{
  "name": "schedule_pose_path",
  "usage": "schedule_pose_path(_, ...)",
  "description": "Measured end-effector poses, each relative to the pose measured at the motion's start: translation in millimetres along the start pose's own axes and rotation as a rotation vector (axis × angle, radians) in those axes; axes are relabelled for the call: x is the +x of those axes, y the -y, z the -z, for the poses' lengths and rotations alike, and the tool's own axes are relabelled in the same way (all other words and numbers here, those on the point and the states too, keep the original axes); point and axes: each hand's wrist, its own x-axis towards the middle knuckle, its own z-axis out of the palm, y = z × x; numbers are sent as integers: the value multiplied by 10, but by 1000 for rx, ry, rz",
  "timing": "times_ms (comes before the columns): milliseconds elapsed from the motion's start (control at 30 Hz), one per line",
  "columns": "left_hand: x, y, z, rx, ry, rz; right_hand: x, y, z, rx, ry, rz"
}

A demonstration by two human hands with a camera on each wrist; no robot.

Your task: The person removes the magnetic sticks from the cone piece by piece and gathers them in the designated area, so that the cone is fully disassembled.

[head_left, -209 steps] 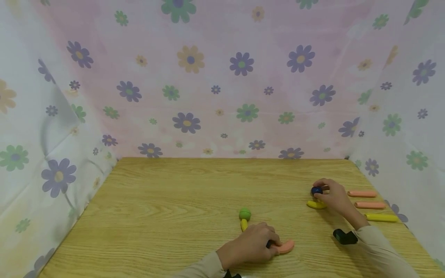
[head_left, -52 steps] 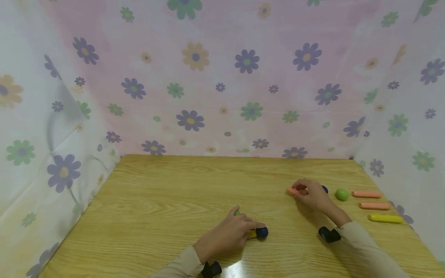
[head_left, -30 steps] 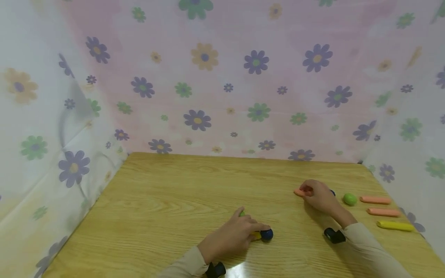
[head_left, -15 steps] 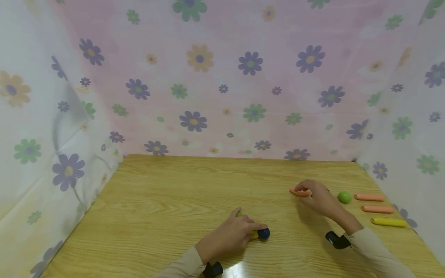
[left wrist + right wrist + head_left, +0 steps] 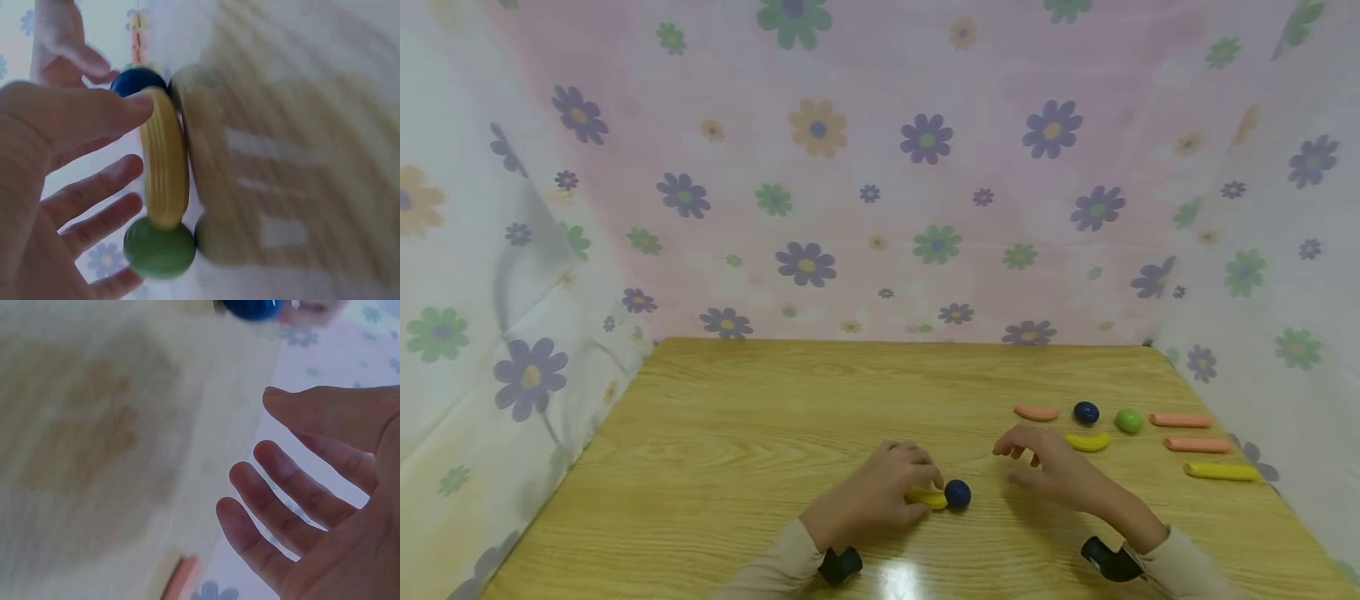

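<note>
A curved yellow rod [image 5: 928, 498] lies on the table with a dark blue ball [image 5: 957, 494] at its right end. A green ball [image 5: 159, 247] sits at the rod's other end in the left wrist view; my left hand hides it in the head view. My left hand [image 5: 880, 492] pinches the rod near the blue ball, thumb on the near side, with the remaining fingers spread on the far side. My right hand [image 5: 1056, 471] hovers to the right of the blue ball, holding nothing, its fingers loosely bent.
At the back right lie a curved orange rod [image 5: 1036, 413], another blue ball [image 5: 1086, 412], another green ball [image 5: 1130, 420] and a curved yellow rod [image 5: 1087, 442]. Straight orange rods [image 5: 1180, 421] and a straight yellow rod [image 5: 1221, 472] line the right edge. Flowered cloth [image 5: 880, 167] encloses the table.
My right hand has let go of the orange curved rod at the back and come nearer, to the left. My left index finger has drawn back from the blue ball to the yellow rod.
</note>
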Motion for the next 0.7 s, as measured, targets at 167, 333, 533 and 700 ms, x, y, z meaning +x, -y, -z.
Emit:
schedule_pose_path(167, -59, 113, 104, -40, -3, -42, 53, 144, -158, 35, 61, 16)
schedule_pose_path(333, -100, 161, 176, -51, 18, -50, 88, 281, -345, 76, 71, 43)
schedule_pose_path(533, -101, 179, 120, -38, -10, -73, 146, 349, -492, 126, 57, 61)
schedule_pose_path(700, -76, 152, 65, -66, -5, -53, 174, 368, -524, 146, 25, 46)
